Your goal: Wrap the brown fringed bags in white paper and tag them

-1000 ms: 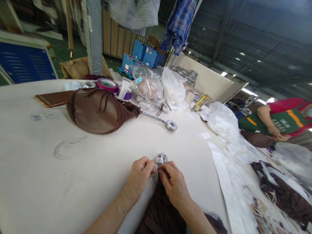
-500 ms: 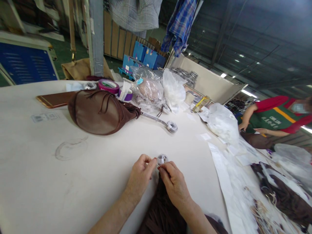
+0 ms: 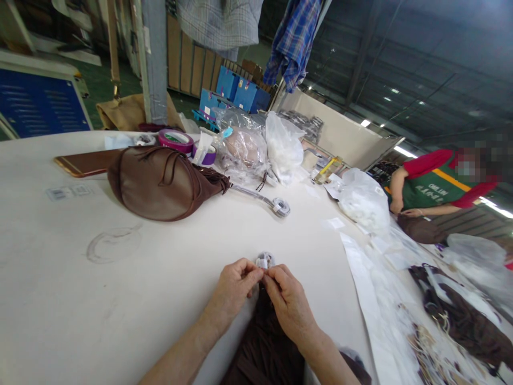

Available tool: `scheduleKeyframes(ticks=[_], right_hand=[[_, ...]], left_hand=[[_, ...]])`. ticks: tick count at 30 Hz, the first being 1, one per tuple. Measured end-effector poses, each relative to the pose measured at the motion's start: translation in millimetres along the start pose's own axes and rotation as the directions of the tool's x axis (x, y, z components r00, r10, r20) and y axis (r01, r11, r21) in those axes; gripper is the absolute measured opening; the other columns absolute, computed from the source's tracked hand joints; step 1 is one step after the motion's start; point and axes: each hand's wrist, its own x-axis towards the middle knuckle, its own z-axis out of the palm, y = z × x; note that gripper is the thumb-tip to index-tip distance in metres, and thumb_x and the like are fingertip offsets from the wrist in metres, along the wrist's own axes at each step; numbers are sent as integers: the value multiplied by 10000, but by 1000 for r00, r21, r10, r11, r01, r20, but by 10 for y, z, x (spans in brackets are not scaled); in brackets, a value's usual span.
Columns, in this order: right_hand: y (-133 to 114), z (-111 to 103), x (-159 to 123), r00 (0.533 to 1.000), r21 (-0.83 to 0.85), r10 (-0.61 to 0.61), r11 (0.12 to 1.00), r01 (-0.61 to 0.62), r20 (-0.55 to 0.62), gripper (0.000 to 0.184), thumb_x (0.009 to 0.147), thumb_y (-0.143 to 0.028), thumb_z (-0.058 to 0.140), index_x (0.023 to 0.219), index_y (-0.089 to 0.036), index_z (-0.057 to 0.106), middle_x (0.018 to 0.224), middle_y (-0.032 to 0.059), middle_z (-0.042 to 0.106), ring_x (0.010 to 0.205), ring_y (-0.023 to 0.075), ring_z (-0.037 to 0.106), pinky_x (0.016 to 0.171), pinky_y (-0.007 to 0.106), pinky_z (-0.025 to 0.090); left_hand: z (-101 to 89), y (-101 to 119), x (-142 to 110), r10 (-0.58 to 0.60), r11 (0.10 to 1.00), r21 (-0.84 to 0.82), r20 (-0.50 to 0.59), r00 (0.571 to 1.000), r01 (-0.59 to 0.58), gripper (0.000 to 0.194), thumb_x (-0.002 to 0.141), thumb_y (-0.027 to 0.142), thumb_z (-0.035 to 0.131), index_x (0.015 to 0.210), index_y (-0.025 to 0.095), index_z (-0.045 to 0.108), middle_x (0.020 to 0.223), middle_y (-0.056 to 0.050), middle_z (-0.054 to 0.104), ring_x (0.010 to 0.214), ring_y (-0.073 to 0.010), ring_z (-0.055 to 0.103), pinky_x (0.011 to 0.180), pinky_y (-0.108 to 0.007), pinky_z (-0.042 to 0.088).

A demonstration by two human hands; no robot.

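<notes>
Beneath and between both hands (image 3: 236, 286), dark brown gathered material (image 3: 266, 342).

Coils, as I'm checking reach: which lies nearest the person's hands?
The lower coil, just beyond the left hand and right hand; the upper coil, right of the brown bag, lies farther off.

At the lower middle of the frame, my left hand (image 3: 235, 284) moved in until its fingertips met those of my right hand (image 3: 289, 299), hiding the pale string between them. At the right, a co-worker (image 3: 435, 188) shifted leftward, their hands now drawn together beside a brown bag (image 3: 422, 231).
</notes>
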Motion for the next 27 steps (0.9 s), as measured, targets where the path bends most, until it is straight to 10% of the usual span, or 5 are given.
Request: scheduleKeyframes(ticks=[13, 27], right_hand=[[4, -68, -14, 999, -43, -54, 998, 53, -8, 181, 878, -188, 400, 793, -198, 559, 788, 32, 541, 716, 138, 519, 655, 245, 424], [486, -230, -90, 973, -217, 186, 964, -153, 137, 535, 555, -2, 427, 1030, -195, 577, 1139, 70, 580, 1107, 228, 482, 951, 424, 356]], left_hand=[[-70, 58, -38, -210, 925, -235, 343, 916, 300, 316, 533, 391, 681, 599, 148, 492, 472, 64, 408, 378, -30, 264, 402, -199, 124], [-161, 110, 13, -236, 749, -551, 297, 925, 368, 213, 515, 260, 620, 591, 167, 444, 553, 16, 548, 369, -35, 311, 390, -202, 130]])
